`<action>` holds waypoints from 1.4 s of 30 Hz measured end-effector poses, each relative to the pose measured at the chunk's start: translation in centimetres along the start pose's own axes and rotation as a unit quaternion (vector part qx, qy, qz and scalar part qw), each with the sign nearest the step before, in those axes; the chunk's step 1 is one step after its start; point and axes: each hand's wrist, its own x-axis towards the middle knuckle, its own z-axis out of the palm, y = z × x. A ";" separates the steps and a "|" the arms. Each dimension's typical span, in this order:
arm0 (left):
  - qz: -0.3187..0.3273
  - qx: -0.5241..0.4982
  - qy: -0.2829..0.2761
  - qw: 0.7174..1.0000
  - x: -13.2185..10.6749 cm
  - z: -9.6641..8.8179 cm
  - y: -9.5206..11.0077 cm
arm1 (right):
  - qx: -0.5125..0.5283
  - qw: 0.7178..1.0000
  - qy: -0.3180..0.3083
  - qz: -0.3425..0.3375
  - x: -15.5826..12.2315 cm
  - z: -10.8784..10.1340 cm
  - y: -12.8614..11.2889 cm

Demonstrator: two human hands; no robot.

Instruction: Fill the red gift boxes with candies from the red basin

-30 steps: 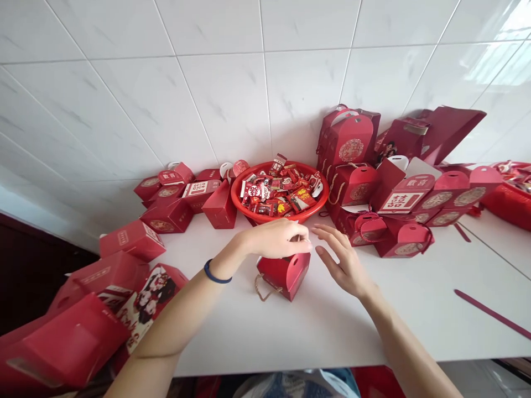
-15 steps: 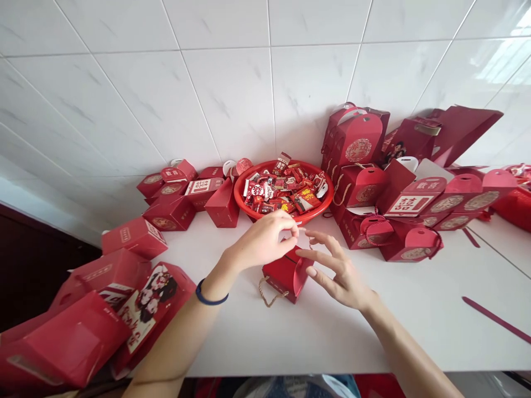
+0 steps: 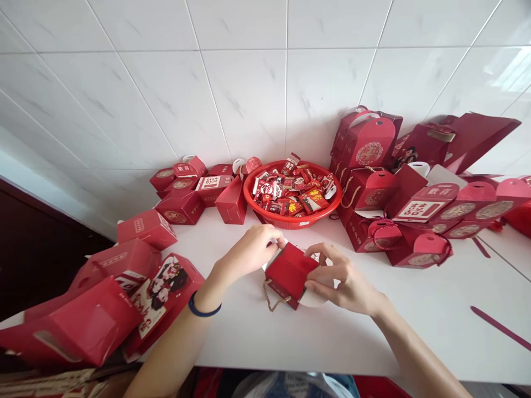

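Flaps were the chg: a sec ago the small red box (image 3: 290,271) had its top end flap up, w/ the L hand (image 3: 259,249) over it & the R hand (image 3: 346,276) held off to the side. Half a sec later R fingers had come in by the end; now both hands were at the box, L by its far-left corner, R at its right end. A white-lined flap (image 3: 314,296) had gone outward under the R hand, pale inner face showing, so the right end was no longer closed up as before; red panels lay across the middle, & no contents could be seen. Grip: R thumb & fingers were parted, astride the right end & touching the box, but can't tell if they held it firmly. L fingertips were curled in at the edge; can't tell whether they pinched it. The box sat on the white table (image 3: 365,337), just in front of the red basin (image 3: 290,223) of wrapped sweets (image 3: 313,199), btwn the left-side boxes (image 3: 180,209) & the right-side boxes (image 3: 418,249), its rope handle (image 3: 267,301) hanging on the near-left side. Basin & both groups hadn't visibly been disturbed; only the camera view had shifted a bit.
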 end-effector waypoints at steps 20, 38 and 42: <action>-0.010 -0.152 -0.182 0.971 -1.9 -0.7 -4.9 | -0.066 0.959 -0.086 0.263 -1.6 1.3 0.7; -0.026 -0.208 -0.124 0.970 0.6 -1.1 -6.9 | -0.160 0.946 0.013 0.281 2.1 -2.3 2.9; -0.008 -0.174 -0.107 0.979 0.7 -2.3 -6.3 | -0.160 0.951 0.057 0.260 6.8 -4.5 5.3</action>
